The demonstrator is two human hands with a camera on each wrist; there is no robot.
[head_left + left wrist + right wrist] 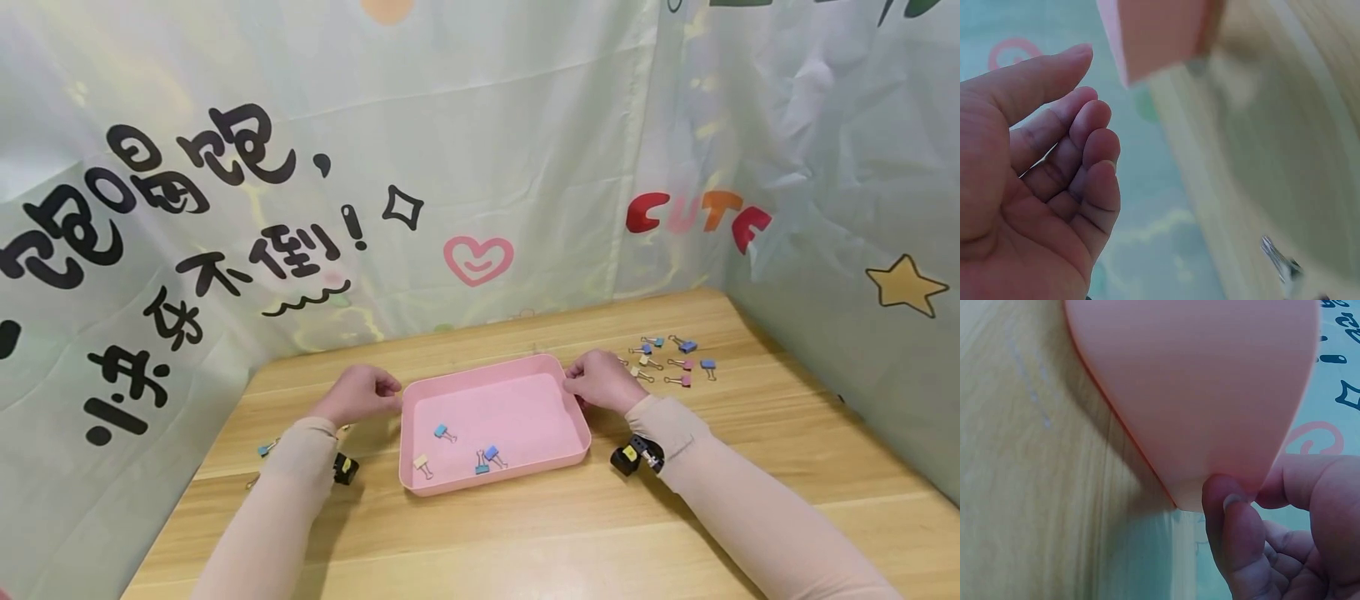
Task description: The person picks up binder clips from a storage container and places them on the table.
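Observation:
A shallow pink tray (pixel 495 400) sits on the wooden table, holding several binder clips, among them a cream clip (pixel 422 465) and a blue one (pixel 492 454). At the tray's right side my right hand (pixel 606 382) pinches the wall; thumb and forefinger (pixel 1233 515) meet at its edge in the right wrist view. My left hand (pixel 363 395) is beside the left wall. Its fingers (pixel 1099 147) are loosely bent and hold nothing, a small gap away from the tray's corner (pixel 1160 37) in the left wrist view.
Several loose binder clips, including a pink clip (pixel 679 380), lie on the table (pixel 525 542) at the back right. A few more, such as a teal clip (pixel 266 449), are partly hidden by the left forearm. Printed curtains (pixel 555 208) stand behind and beside the table.

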